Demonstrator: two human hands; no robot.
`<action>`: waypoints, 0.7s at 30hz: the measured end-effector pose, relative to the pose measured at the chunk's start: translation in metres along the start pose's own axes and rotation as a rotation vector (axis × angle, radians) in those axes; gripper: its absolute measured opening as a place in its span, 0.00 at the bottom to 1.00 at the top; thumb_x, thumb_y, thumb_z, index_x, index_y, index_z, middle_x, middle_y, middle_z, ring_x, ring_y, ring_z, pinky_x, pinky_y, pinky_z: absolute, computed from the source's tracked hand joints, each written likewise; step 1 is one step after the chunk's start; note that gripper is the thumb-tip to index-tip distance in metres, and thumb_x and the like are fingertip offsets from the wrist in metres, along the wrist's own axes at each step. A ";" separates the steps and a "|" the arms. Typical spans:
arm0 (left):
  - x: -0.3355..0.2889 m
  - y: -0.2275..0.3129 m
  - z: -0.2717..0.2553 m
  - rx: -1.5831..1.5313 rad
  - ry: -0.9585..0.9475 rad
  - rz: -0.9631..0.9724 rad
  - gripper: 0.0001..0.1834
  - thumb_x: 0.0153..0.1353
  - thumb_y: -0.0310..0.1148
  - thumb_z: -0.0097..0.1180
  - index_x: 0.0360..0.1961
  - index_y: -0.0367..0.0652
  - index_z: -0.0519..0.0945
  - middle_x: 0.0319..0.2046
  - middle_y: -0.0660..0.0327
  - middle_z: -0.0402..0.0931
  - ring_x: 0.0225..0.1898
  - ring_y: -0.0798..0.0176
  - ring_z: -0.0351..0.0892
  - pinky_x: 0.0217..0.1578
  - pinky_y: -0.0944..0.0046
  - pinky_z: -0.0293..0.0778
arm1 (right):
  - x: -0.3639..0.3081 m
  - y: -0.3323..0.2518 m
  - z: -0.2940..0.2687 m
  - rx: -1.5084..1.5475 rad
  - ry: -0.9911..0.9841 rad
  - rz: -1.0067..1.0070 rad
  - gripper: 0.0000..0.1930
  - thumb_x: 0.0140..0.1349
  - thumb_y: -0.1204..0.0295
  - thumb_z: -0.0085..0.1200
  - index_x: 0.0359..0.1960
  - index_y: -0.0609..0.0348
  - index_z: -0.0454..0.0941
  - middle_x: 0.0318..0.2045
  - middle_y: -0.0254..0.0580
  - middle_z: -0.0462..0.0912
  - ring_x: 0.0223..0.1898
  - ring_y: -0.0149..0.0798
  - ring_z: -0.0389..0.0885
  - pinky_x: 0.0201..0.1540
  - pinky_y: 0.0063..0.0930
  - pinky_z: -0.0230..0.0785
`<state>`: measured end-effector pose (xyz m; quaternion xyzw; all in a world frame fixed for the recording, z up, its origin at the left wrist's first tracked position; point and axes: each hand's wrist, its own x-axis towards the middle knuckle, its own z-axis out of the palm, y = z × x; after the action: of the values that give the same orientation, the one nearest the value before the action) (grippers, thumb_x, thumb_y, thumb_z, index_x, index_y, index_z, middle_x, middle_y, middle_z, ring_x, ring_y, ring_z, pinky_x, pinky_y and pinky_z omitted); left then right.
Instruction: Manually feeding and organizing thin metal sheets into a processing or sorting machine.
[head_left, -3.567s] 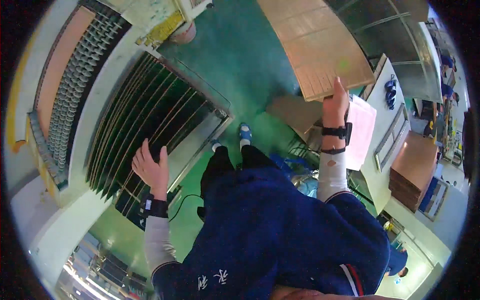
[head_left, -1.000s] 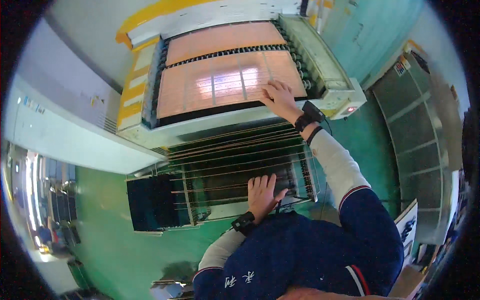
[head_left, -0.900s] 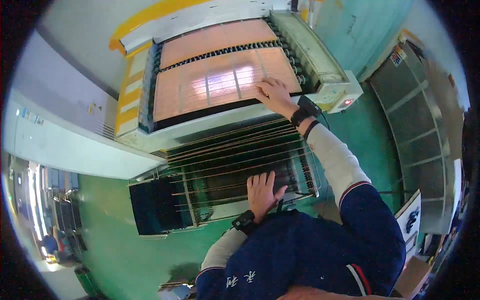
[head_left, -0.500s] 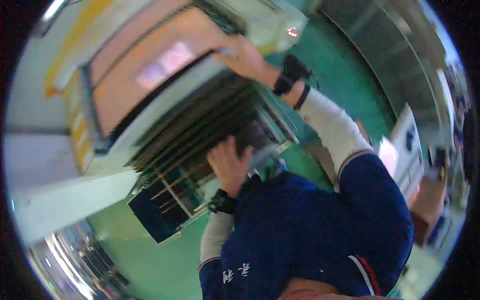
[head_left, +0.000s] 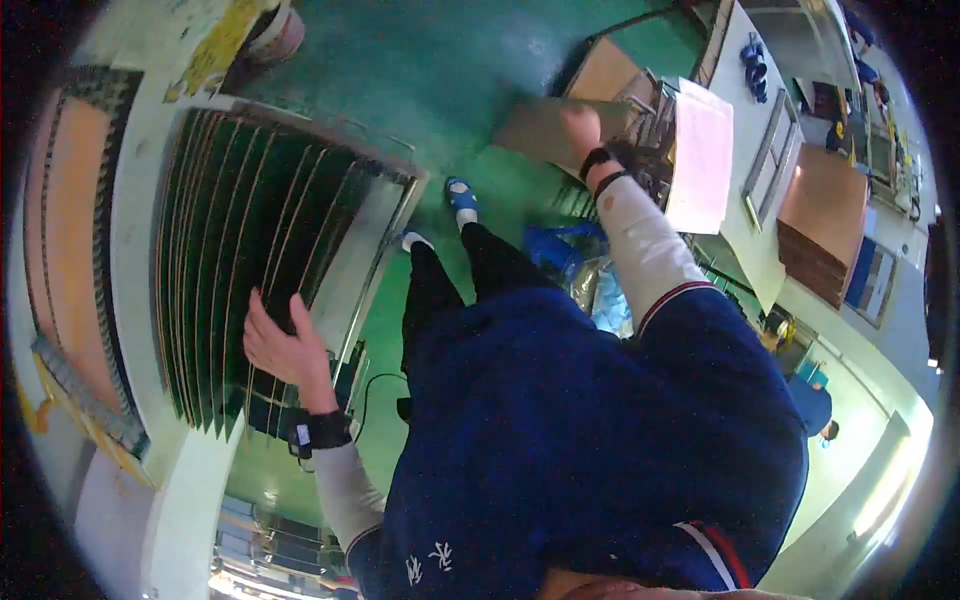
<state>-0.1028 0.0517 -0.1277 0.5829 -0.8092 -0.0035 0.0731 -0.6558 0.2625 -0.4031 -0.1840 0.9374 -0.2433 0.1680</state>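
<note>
Lying right behind the right hand as the camera sees it, a brown board stretches its long axis roughly sideways, from a free end on the left toward the clutter on the right. The right hand covers part of its upper right portion, so this hand is by far the nearer one; the left hand is well apart, lower and across to the left. The right fingers are blurred and look curled inward, but I cannot tell whether they pinch the board's edge, touch it or hang above it.

The left fingers are spread, with the thumb held away from the others, and grip nothing that I can see. They are over the near part of a rack, where thin dark panels stand in a row, their long edges pointing away from the person. Whether a fingertip touches a panel is unclear.

Beyond the rack, at the far left, a copper-coloured sheet lies on a roller bed. Just to the right of the right hand is a pale pink sheet, and past it a pale desk carries a stack of brown boards.
</note>
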 end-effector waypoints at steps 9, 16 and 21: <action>0.010 -0.006 0.003 -0.075 -0.049 0.044 0.29 0.69 0.46 0.55 0.65 0.40 0.73 0.58 0.47 0.76 0.56 0.40 0.73 0.57 0.43 0.65 | -0.036 0.157 0.044 -0.553 -0.416 0.181 0.18 0.56 0.59 0.61 0.43 0.57 0.83 0.41 0.57 0.86 0.47 0.57 0.85 0.50 0.47 0.78; 0.014 -0.010 0.018 -0.089 -0.057 0.057 0.29 0.72 0.44 0.53 0.64 0.33 0.73 0.59 0.43 0.76 0.58 0.40 0.74 0.61 0.46 0.65 | 0.073 0.249 0.015 -0.822 0.044 0.038 0.11 0.59 0.61 0.61 0.39 0.50 0.87 0.47 0.50 0.85 0.44 0.50 0.86 0.42 0.44 0.79; -0.005 -0.028 -0.001 -0.029 -0.033 0.024 0.30 0.72 0.47 0.49 0.66 0.37 0.71 0.60 0.48 0.74 0.57 0.42 0.73 0.58 0.46 0.67 | 0.104 0.206 0.042 -1.200 -0.511 -0.228 0.12 0.60 0.60 0.61 0.40 0.50 0.88 0.41 0.48 0.86 0.42 0.50 0.86 0.44 0.45 0.79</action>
<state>-0.0748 0.0471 -0.1301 0.5719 -0.8171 -0.0239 0.0681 -0.7844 0.3689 -0.5682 -0.3955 0.8156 0.3564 0.2266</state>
